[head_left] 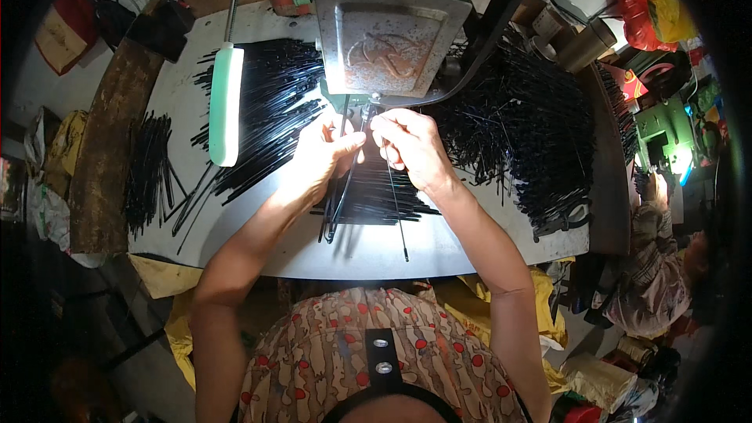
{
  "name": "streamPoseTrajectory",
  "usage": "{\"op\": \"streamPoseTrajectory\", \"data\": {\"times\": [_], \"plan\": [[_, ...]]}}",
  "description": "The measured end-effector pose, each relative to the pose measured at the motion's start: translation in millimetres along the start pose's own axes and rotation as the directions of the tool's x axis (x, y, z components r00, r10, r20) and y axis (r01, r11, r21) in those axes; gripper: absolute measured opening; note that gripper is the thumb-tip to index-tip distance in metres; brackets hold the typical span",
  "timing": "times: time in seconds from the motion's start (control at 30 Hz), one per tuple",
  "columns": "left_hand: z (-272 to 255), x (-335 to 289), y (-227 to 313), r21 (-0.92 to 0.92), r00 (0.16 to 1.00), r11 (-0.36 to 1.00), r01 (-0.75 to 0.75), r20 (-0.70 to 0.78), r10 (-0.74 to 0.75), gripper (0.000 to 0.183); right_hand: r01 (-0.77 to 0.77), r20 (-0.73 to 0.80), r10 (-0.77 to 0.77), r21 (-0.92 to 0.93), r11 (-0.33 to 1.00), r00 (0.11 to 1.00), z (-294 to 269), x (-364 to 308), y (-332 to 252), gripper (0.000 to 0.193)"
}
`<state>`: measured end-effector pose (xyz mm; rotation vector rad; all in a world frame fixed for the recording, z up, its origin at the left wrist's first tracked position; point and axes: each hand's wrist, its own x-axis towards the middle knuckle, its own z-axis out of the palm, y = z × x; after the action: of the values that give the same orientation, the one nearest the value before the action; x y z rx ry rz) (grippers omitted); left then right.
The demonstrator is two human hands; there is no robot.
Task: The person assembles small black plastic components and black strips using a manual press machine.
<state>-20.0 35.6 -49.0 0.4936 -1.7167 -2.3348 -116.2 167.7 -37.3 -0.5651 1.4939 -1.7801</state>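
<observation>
Under the head of a metal bench machine [389, 47], both my hands meet close together. My left hand [323, 150] is closed, thumb against fingers, on thin black rods [338, 207] that slant down toward the table's front edge. My right hand [415, 145] pinches one slimmer black rod [398, 207], whose tip hangs near that edge. The upper ends of the rods come together by the machine's working point, and my fingers partly hide them. More black rods [380, 200] lie crosswise on the table beneath my hands.
Dense heaps of black rods lie left [270, 102] and right [533, 133] on the pale table [251, 247]. A lit green lamp [224, 106] hangs on a flexible neck at left. A curved brown board [110, 149] edges the table. Another person [650, 274] works at far right.
</observation>
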Motion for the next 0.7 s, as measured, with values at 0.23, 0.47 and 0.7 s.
{"op": "streamPoseTrajectory", "data": {"times": [0.23, 0.47, 0.7], "plan": [[1, 2, 3, 0.007, 0.999, 0.999, -0.042, -0.007, 0.042, 0.015, 0.021, -0.016, -0.02, 0.043, 0.999, 1.0, 0, 4, 4, 0.014], [3, 3, 3, -0.001, 0.998, 0.999, -0.041, -0.038, 0.041, 0.016, 0.029, -0.02, -0.029, 0.042, 0.999, 0.999, 4, 4, 3, 0.013], [9, 6, -2, -0.012, 0.994, 0.998, -0.063, -0.092, 0.062, 0.015, 0.067, -0.006, -0.067, 0.026, 0.997, 0.998, 0, 11, 15, 0.013]]}}
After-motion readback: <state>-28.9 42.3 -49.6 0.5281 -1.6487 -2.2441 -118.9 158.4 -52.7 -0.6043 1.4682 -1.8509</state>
